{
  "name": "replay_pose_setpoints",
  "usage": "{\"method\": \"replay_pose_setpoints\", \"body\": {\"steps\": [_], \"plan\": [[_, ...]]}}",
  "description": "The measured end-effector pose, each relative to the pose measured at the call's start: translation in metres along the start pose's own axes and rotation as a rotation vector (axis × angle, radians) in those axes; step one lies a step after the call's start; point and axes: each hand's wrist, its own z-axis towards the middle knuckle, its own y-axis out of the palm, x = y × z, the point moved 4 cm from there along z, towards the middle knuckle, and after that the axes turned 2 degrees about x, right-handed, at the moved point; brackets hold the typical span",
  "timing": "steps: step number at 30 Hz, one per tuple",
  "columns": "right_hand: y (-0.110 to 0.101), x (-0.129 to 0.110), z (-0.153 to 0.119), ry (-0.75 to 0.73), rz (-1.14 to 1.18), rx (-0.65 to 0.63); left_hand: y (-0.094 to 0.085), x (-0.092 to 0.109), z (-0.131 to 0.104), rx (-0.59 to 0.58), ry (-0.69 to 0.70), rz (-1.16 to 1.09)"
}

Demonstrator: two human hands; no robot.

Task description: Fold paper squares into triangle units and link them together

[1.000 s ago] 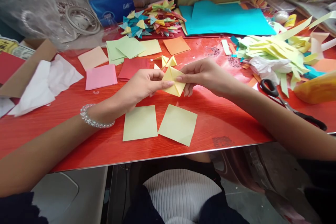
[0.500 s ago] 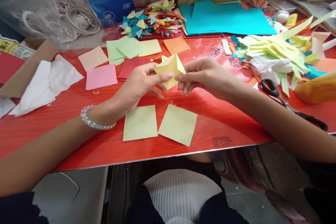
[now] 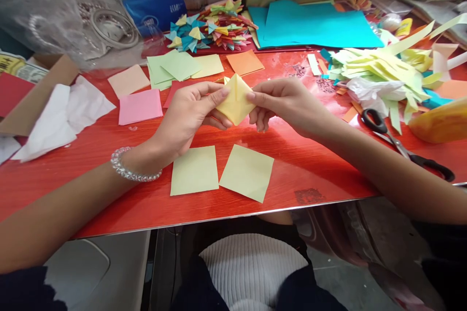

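A folded yellow origami paper (image 3: 238,102), diamond-shaped with a crease down its middle, is held above the red table between both hands. My left hand (image 3: 195,112) pinches its left side, thumb in front and fingers behind. At the right corner, the thumb and index finger of my right hand (image 3: 280,104) are closed on the paper, the other fingers curled below. Two pale yellow-green paper squares (image 3: 195,171) (image 3: 248,172) lie flat on the table nearer to me. Behind my left hand, a dark red paper square (image 3: 174,90) is partly hidden.
Behind the hands lie stacks of pink (image 3: 140,107), peach (image 3: 128,81), green (image 3: 175,65) and orange paper (image 3: 244,62). Folded paper pieces (image 3: 211,26) and blue sheets (image 3: 317,24) are at the back. Scissors (image 3: 396,143) and paper strips (image 3: 379,65) lie at right; a cardboard box (image 3: 40,95) stands left.
The yellow paper's raised flap has been flattened into a diamond. My left thumb has moved up along its left edge, and my right thumb has risen to its right corner.
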Motion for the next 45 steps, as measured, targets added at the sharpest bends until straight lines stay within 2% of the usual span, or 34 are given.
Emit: {"method": "replay_pose_setpoints", "body": {"steps": [6, 12, 18, 23, 27, 32, 36, 40, 45], "plan": [[-0.007, 0.005, 0.003, -0.040, 0.048, 0.087, 0.001, 0.001, 0.002, -0.056, 0.051, -0.037], [-0.001, 0.005, 0.002, -0.084, 0.070, 0.089, -0.002, 0.000, 0.002, -0.045, 0.099, -0.008], [-0.005, 0.007, 0.003, -0.106, 0.182, 0.132, 0.002, 0.011, -0.003, -0.159, 0.240, -0.137], [-0.009, 0.001, 0.002, -0.197, 0.144, 0.195, -0.004, 0.009, 0.001, -0.042, 0.356, 0.011], [-0.005, 0.008, 0.003, -0.132, 0.123, 0.161, -0.003, 0.002, 0.003, -0.019, 0.334, 0.089], [-0.002, 0.024, 0.011, -0.047, 0.127, 0.059, -0.002, -0.010, 0.006, -0.040, 0.207, 0.177], [-0.001, 0.033, 0.016, 0.006, 0.179, -0.014, -0.003, -0.016, 0.010, -0.041, 0.159, 0.153], [0.000, 0.036, 0.016, 0.042, 0.199, 0.006, -0.005, -0.022, 0.012, -0.046, 0.077, 0.094], [0.003, 0.037, 0.015, 0.038, 0.209, 0.057, -0.004, -0.024, 0.011, -0.127, 0.009, 0.072]]}}
